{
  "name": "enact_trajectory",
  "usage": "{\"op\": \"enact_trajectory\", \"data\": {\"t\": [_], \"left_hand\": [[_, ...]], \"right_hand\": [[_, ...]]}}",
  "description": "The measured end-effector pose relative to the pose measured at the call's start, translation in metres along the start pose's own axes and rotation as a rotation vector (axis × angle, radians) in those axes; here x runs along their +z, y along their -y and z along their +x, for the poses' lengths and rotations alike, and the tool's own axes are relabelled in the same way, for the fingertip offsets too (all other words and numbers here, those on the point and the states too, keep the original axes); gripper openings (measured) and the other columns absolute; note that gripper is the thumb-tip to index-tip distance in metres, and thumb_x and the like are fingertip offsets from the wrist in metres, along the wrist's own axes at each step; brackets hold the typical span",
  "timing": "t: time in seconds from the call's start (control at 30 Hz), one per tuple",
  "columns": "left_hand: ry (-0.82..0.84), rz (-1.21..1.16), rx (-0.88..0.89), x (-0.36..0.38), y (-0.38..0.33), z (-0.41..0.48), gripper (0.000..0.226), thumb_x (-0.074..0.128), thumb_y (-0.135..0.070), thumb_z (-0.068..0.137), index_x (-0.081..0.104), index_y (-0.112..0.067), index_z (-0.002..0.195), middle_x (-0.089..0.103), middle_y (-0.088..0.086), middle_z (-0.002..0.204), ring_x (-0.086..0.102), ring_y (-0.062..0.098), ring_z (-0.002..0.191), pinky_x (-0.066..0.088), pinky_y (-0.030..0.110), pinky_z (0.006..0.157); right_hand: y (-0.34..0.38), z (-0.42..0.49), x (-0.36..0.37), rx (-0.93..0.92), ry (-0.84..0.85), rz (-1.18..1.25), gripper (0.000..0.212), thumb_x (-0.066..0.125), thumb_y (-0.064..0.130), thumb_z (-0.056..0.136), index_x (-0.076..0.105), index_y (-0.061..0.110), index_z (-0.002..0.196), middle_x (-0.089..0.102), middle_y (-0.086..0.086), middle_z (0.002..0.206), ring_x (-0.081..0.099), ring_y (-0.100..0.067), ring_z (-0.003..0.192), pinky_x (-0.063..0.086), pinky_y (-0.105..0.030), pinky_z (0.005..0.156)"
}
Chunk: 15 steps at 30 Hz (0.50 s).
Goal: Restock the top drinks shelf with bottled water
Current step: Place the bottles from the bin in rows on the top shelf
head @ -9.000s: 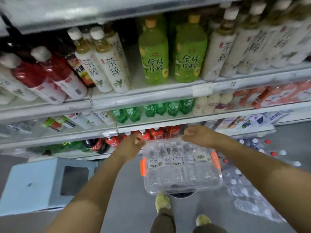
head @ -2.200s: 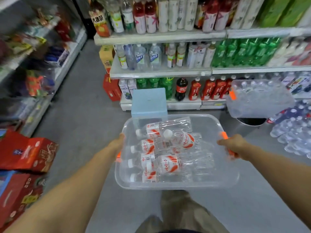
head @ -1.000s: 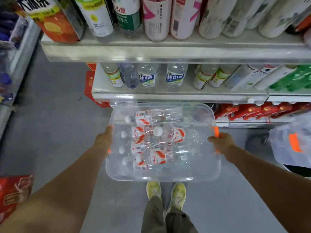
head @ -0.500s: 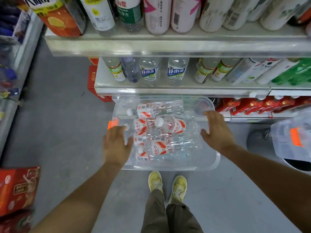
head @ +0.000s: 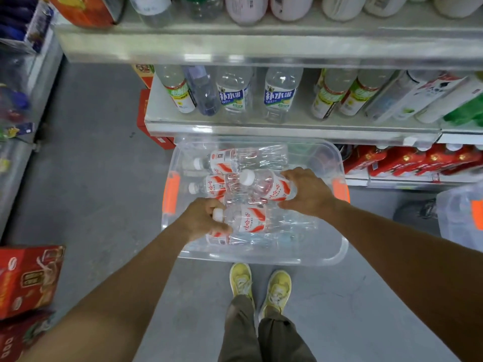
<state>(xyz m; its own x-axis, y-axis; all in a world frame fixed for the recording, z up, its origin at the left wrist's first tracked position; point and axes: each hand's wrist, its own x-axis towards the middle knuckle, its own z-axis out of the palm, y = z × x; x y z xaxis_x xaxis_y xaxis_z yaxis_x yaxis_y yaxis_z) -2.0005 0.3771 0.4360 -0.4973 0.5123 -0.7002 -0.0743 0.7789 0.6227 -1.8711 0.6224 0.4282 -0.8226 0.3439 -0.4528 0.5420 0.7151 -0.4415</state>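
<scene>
Lying in a clear, round-cornered plastic bin (head: 261,260), ribbed see-through water bottles (head: 235,159) are showing white caps and red-striped labels. The left hand (head: 201,220) is curling round the bin's near bottle (head: 249,222) by its neck; the right hand (head: 309,194) is gripping the bin's middle bottle (head: 269,185).

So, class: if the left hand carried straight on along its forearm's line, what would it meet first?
Probably the upper bottle, held by the right hand, just beyond the left hand and the lower bottle it grips; depth is unclear.
</scene>
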Motion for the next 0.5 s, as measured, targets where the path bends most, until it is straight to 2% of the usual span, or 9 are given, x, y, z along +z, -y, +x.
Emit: {"op": "enact_trajectory", "data": {"t": [0.03,0.07,0.17,0.27,0.3,0.37,0.43,0.5], "left_hand": [[0.004,-0.19,-0.004,0.0,-0.005,-0.006,0.044,0.089,0.001,0.063,0.069,-0.007,0.101,0.072,0.006,0.089,0.066,0.018,0.079,0.051,0.02,0.065],[0.0,-0.336,-0.012,0.004,-0.008,-0.009,0.042,0.087,0.004,0.064,0.071,-0.009,0.101,0.074,0.002,0.086,0.068,0.016,0.08,0.052,0.019,0.068],[0.001,-0.706,-0.054,0.036,-0.015,-0.013,0.047,0.083,-0.005,0.064,0.069,-0.015,0.107,0.076,0.001,0.1,0.07,0.016,0.099,0.054,0.027,0.087],[0.002,-1.095,-0.098,0.072,-0.019,-0.006,0.053,0.076,-0.022,0.07,0.062,-0.022,0.122,0.073,0.0,0.115,0.064,0.019,0.114,0.051,0.037,0.095],[-0.03,-1.153,-0.111,0.08,-0.022,-0.005,0.051,0.073,-0.028,0.077,0.06,-0.026,0.126,0.071,0.0,0.12,0.063,0.02,0.116,0.051,0.04,0.097],[-0.133,-1.122,-0.118,0.089,-0.031,-0.003,0.038,0.067,-0.033,0.089,0.059,-0.029,0.126,0.069,0.001,0.123,0.063,0.02,0.115,0.054,0.041,0.094],[-0.24,-1.037,-0.125,0.085,-0.044,-0.004,0.031,0.067,-0.031,0.091,0.061,-0.027,0.121,0.069,0.002,0.122,0.064,0.02,0.112,0.057,0.038,0.086],[-0.283,-0.967,-0.082,0.072,-0.06,-0.008,0.025,0.071,-0.027,0.089,0.066,-0.024,0.113,0.07,0.003,0.117,0.066,0.022,0.11,0.057,0.043,0.087]], "right_hand": [[-0.001,-0.001,0.0,0.002,-0.011,0.023,0.084,0.086,0.041,0.068,0.048,0.02,0.139,0.055,-0.003,0.127,0.045,-0.023,0.123,0.043,-0.041,0.101],[-0.001,-0.001,-0.001,0.008,-0.013,0.047,0.084,0.087,0.042,0.067,0.049,0.02,0.139,0.055,-0.003,0.126,0.045,-0.022,0.123,0.043,-0.039,0.101],[-0.004,-0.003,-0.001,-0.006,-0.026,0.094,0.083,0.088,0.044,0.066,0.051,0.02,0.136,0.057,-0.001,0.127,0.047,-0.019,0.121,0.044,-0.038,0.101],[-0.008,-0.004,0.0,0.012,-0.039,0.157,0.082,0.088,0.042,0.067,0.05,0.022,0.137,0.058,0.002,0.13,0.054,-0.019,0.119,0.046,-0.038,0.1],[-0.008,-0.005,-0.001,0.011,-0.035,0.176,0.081,0.088,0.041,0.067,0.05,0.023,0.136,0.06,0.003,0.13,0.056,-0.019,0.117,0.048,-0.04,0.099],[-0.008,-0.008,-0.004,-0.005,-0.032,0.212,0.075,0.088,0.04,0.066,0.054,0.023,0.131,0.065,0.004,0.123,0.061,-0.019,0.111,0.051,-0.042,0.095],[-0.006,-0.015,-0.01,-0.002,-0.049,0.297,0.069,0.089,0.034,0.066,0.057,0.022,0.125,0.068,0.005,0.113,0.064,-0.016,0.102,0.053,-0.038,0.091],[-0.004,-0.026,-0.02,0.006,-0.073,0.382,0.066,0.09,0.029,0.065,0.058,0.021,0.122,0.069,0.006,0.109,0.065,-0.015,0.099,0.052,-0.03,0.089]]}}
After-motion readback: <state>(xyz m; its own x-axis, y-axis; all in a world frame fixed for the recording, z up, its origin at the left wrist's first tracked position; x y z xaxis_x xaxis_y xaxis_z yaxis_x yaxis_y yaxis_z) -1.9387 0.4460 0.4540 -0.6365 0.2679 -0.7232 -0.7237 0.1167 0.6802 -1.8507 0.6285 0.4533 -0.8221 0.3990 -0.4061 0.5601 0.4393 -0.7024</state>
